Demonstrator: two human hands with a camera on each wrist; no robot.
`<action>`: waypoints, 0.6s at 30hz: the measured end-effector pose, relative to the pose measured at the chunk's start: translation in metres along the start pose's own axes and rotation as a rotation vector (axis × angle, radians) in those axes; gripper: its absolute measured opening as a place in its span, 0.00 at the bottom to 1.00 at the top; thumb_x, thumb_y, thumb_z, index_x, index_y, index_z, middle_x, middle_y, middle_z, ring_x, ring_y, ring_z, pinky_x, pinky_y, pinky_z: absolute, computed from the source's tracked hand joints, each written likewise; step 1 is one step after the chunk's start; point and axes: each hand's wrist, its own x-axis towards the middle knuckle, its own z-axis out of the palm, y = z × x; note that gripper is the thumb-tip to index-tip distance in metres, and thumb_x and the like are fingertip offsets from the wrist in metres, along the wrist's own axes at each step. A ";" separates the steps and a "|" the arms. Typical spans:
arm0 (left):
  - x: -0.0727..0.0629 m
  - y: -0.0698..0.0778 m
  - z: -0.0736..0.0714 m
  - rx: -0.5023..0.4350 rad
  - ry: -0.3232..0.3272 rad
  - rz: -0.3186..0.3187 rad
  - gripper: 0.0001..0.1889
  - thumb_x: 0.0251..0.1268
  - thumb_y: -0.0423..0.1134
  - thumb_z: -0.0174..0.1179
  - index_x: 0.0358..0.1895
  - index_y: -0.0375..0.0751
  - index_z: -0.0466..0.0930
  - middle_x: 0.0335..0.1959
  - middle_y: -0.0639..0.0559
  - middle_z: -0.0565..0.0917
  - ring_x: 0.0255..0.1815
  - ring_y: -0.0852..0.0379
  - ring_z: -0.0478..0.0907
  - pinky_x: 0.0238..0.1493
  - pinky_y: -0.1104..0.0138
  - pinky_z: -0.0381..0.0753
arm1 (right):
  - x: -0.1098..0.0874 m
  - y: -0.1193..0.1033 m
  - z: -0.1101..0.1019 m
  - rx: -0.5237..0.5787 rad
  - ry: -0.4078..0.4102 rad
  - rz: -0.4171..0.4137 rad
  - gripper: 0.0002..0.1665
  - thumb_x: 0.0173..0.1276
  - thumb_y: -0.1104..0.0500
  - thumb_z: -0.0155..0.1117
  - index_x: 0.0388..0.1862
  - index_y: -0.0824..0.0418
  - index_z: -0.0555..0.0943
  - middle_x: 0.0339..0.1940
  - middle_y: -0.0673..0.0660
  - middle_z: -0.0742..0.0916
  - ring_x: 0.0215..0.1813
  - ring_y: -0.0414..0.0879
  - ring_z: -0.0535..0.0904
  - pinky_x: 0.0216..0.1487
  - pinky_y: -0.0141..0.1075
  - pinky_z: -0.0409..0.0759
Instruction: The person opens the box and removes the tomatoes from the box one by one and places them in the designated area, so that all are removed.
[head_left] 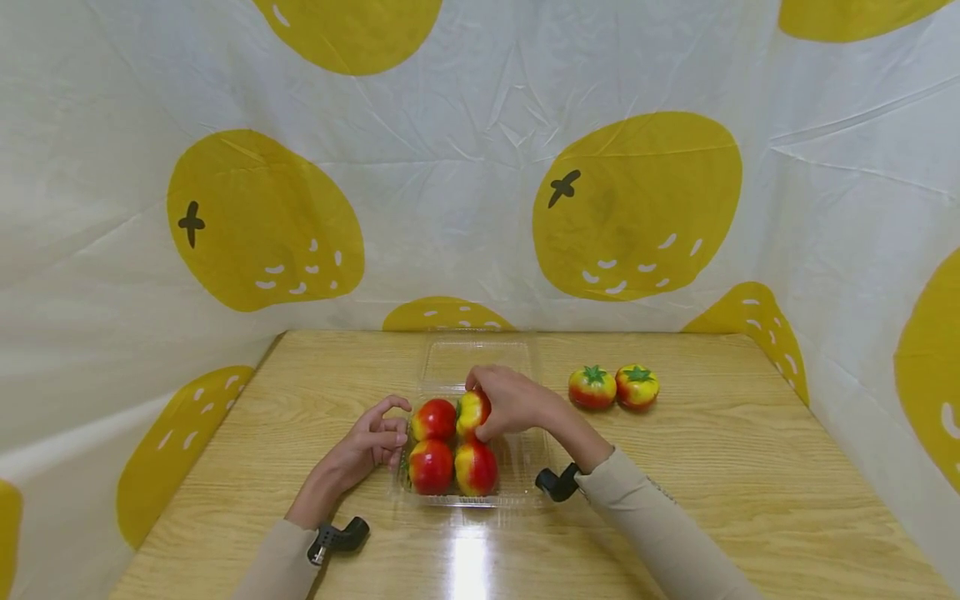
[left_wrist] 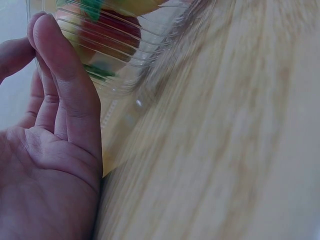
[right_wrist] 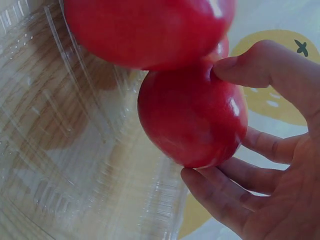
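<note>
A clear plastic container [head_left: 525, 467] stands on the table with several red-and-yellow toy tomatoes inside. My right hand [head_left: 510, 404] grips the back right tomato [head_left: 471, 412], thumb and fingers round its sides; in the right wrist view the tomato [right_wrist: 192, 117] touches a nearer tomato [right_wrist: 150, 30]. Beside it sit the back left tomato [head_left: 434, 418], the front left one [head_left: 431, 467] and the front right one [head_left: 476, 468]. My left hand [head_left: 371, 442] rests against the container's left side, fingers loosely bent; in the left wrist view its fingertips are at the ribbed wall [left_wrist: 145, 40].
Two more toy tomatoes with green leafy tops, one on the left [head_left: 592, 388] and one on the right [head_left: 637, 388], sit on the table to the right. The container's clear lid [head_left: 476, 362] lies folded back behind it. A patterned cloth [head_left: 450, 208] hangs around the wooden table [head_left: 712, 467].
</note>
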 end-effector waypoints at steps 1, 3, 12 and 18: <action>0.000 0.000 0.000 -0.001 0.000 0.002 0.20 0.74 0.22 0.46 0.62 0.47 0.64 0.31 0.56 0.81 0.22 0.62 0.82 0.26 0.70 0.85 | 0.000 0.000 -0.001 0.005 -0.001 0.001 0.33 0.48 0.56 0.79 0.53 0.61 0.76 0.42 0.53 0.82 0.44 0.45 0.76 0.45 0.36 0.78; 0.000 0.001 0.000 -0.002 -0.001 0.006 0.20 0.74 0.22 0.45 0.61 0.47 0.64 0.31 0.56 0.81 0.21 0.62 0.82 0.25 0.70 0.85 | -0.001 -0.001 -0.003 0.018 -0.006 0.008 0.34 0.49 0.56 0.78 0.54 0.61 0.75 0.42 0.52 0.83 0.42 0.45 0.77 0.44 0.35 0.78; 0.000 0.002 0.000 -0.003 -0.013 0.009 0.21 0.74 0.21 0.45 0.61 0.47 0.64 0.31 0.57 0.81 0.22 0.63 0.82 0.26 0.70 0.85 | -0.002 -0.002 -0.007 0.025 0.004 0.034 0.34 0.52 0.56 0.80 0.56 0.59 0.74 0.43 0.52 0.84 0.42 0.44 0.78 0.47 0.36 0.81; 0.000 0.003 0.000 -0.012 -0.022 0.007 0.20 0.74 0.20 0.44 0.62 0.46 0.63 0.31 0.57 0.81 0.22 0.63 0.82 0.27 0.71 0.86 | -0.006 -0.004 -0.012 0.046 0.019 0.046 0.35 0.53 0.57 0.80 0.58 0.58 0.74 0.49 0.53 0.84 0.47 0.45 0.78 0.52 0.38 0.82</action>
